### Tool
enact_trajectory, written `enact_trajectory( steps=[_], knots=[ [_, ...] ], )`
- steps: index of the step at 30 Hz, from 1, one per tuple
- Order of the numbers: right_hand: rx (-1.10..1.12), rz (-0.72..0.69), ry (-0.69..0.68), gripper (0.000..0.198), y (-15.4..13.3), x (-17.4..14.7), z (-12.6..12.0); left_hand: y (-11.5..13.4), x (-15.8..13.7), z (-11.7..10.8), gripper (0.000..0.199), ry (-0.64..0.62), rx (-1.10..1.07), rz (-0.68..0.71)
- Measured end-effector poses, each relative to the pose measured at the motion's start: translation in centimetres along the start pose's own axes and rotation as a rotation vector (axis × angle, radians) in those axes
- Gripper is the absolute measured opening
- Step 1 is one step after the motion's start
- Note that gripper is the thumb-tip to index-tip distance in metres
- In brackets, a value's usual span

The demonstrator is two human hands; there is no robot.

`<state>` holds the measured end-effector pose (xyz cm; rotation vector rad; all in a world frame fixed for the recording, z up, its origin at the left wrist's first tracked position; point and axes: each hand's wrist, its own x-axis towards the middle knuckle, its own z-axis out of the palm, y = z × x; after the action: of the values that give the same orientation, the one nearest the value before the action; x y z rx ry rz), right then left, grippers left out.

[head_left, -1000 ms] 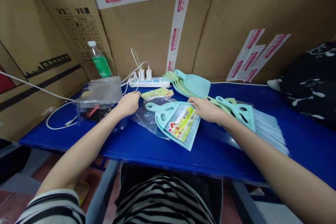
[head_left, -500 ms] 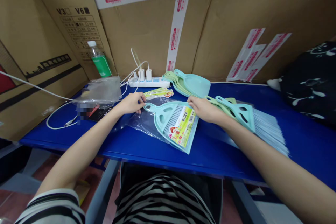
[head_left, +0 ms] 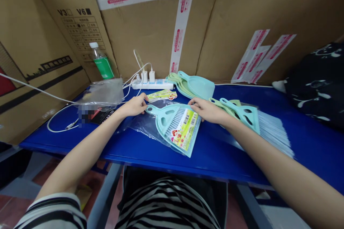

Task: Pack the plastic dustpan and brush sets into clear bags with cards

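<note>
In front of the power strip [head_left: 153, 85], the dustpan set [head_left: 184, 130] overlaps a clear bag [head_left: 145, 126]. My right hand [head_left: 203, 109] grips the set's side, apparently for steadiness; my left hand [head_left: 136, 105] curls at its handle [head_left: 154, 110], grip unclear.

Stacked dustpans [head_left: 201, 86] lie behind the brush set [head_left: 162, 120], other brushes [head_left: 272, 128] to its right.
</note>
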<state>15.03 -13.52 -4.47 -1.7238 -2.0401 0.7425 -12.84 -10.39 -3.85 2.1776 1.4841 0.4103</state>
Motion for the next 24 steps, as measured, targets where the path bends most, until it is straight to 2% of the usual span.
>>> enact_trajectory(
  steps=[8,14,17,21,24],
  knots=[
    [0.261,0.064,-0.123,0.021,0.1,0.2,-0.1,-0.2,-0.1,-0.3,0.027,0.043,0.068,0.0],
    [0.622,0.178,-0.2,0.018,-0.2,-0.1,-0.2,0.8,-0.4,-0.3,0.033,0.009,0.058,-0.135],
    [0.769,0.2,-0.242,0.026,-0.5,-0.2,-0.2,1.0,-0.4,-0.2,0.037,-0.005,0.054,-0.164],
    [0.818,0.215,-0.249,0.042,-0.6,-0.3,0.1,0.9,-0.5,-0.3,0.042,-0.015,0.081,-0.17],
    [0.792,0.182,-0.228,0.048,-0.2,-0.1,0.6,0.7,-0.6,-0.6,0.041,-0.007,0.182,-0.145]
  ],
)
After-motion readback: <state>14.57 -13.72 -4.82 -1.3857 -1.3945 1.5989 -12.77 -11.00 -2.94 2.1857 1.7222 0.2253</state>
